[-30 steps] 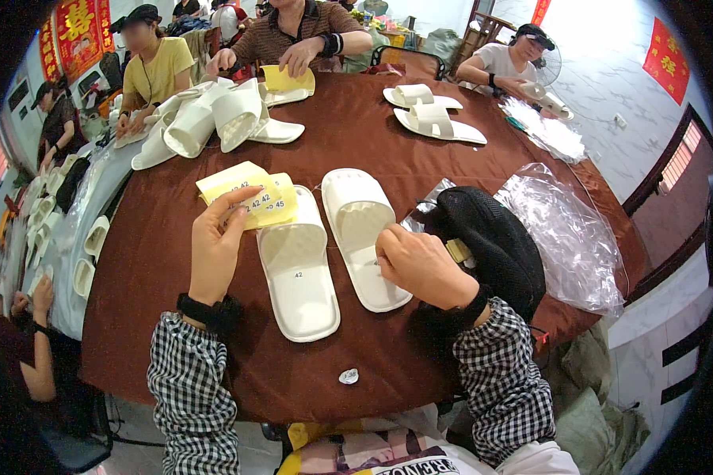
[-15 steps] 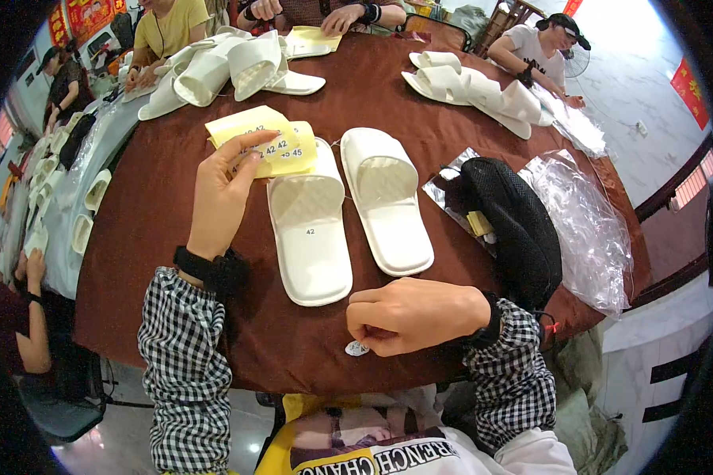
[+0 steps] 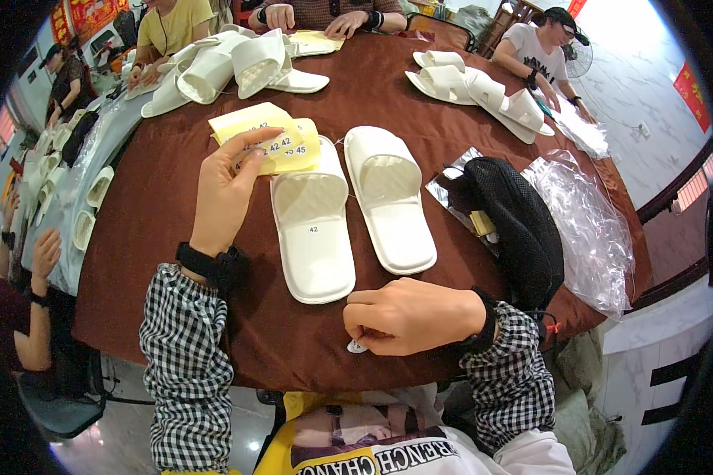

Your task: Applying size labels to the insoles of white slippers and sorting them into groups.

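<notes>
My left hand [image 3: 228, 186] pinches several yellow sticker sheets [image 3: 293, 150] between thumb and forefinger, above the toe end of the left slipper. That white slipper [image 3: 317, 253] lies sole-down with a small dark printed mark on its insole. Beside it, slightly farther off, is its mate, another white slipper [image 3: 394, 229], with no such mark showing. My right hand [image 3: 416, 317] rests closed on the tabletop, just nearer than the slippers' heels. Part of a small whitish round piece [image 3: 356, 347] peeks out under its fingers; the fingertips are hidden.
A black mesh bag [image 3: 523, 229] and crumpled clear plastic [image 3: 582, 237] lie to the right on the brown-covered table [image 3: 174, 317]. White slippers are heaped at far left [image 3: 214, 71] and far right [image 3: 475, 91]. Co-workers sit around the table's far side and at the left.
My right hand has shifted slightly left, covering more of the whitish round piece. My left hand keeps its pinch on the sheets. At the left, a co-worker's hand has risen.
</notes>
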`<state>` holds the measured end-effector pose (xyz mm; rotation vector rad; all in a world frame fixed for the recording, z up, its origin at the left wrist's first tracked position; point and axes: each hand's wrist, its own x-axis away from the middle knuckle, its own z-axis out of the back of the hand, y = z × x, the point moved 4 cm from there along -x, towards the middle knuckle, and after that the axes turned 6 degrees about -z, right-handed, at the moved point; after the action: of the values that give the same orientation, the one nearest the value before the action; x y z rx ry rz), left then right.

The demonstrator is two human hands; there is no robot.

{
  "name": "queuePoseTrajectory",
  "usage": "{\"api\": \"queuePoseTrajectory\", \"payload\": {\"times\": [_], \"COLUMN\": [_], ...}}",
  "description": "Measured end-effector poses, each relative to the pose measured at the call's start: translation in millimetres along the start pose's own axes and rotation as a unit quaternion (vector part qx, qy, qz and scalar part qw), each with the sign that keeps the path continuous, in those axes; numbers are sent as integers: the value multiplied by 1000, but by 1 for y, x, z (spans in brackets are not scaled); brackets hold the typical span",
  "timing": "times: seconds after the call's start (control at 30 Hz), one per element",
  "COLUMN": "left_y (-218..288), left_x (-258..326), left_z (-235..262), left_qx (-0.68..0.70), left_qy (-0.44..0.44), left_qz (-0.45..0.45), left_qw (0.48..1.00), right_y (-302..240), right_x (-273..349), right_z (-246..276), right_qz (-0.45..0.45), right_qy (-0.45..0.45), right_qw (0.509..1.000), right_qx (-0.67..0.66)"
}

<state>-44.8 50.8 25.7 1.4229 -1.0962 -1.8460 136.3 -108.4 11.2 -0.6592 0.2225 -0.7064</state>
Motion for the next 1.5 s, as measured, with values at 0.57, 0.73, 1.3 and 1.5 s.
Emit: {"api": "queuePoseTrajectory", "payload": {"times": [0.57,0.73,1.3,1.5], "left_y": [15,19,18,18], "left_x": [4,10,15,13], "left_z": [-13,-22,-35,-29], "left_qx": [6,28,-25,2], "left_qy": [-15,-35,-44,-7], "left_qz": [-36,-4,-36,-28], "left_qw": [999,999,998,1000], "right_y": [5,1,6,9], "right_x": [-2,-4,-7,-4], "right_z": [-1,1,3,7], "right_qz": [-28,-4,-22,25], "right_qy": [-41,-47,-89,-54], "right_qw": [998,998,993,994], "right_qx": [-34,-43,-77,-90]}}
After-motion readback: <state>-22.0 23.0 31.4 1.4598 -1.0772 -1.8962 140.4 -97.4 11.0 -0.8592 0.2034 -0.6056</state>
